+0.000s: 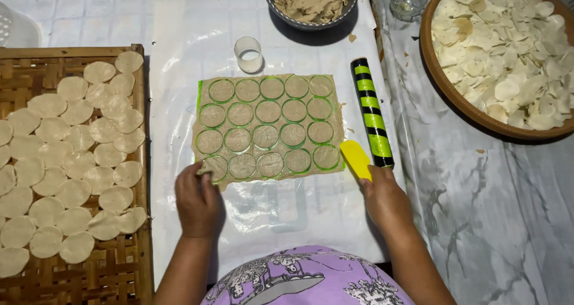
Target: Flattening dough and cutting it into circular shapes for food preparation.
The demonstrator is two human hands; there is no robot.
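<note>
A thin beige dough sheet (269,125) lies on a green mat in the middle, cut into several rows of round discs. My left hand (197,200) pinches the sheet's near left corner. My right hand (385,200) grips a yellow flat scraper (356,159), whose blade touches the sheet's near right edge. A black and green striped rolling pin (371,111) lies just right of the sheet. A small clear cup (249,54) stands beyond the sheet.
A woven bamboo tray (113,269) at the left holds several cut dough discs. A round basket (445,84) of dried discs sits at the far right. A bowl (299,23) of dough and a glass (408,0) stand at the back.
</note>
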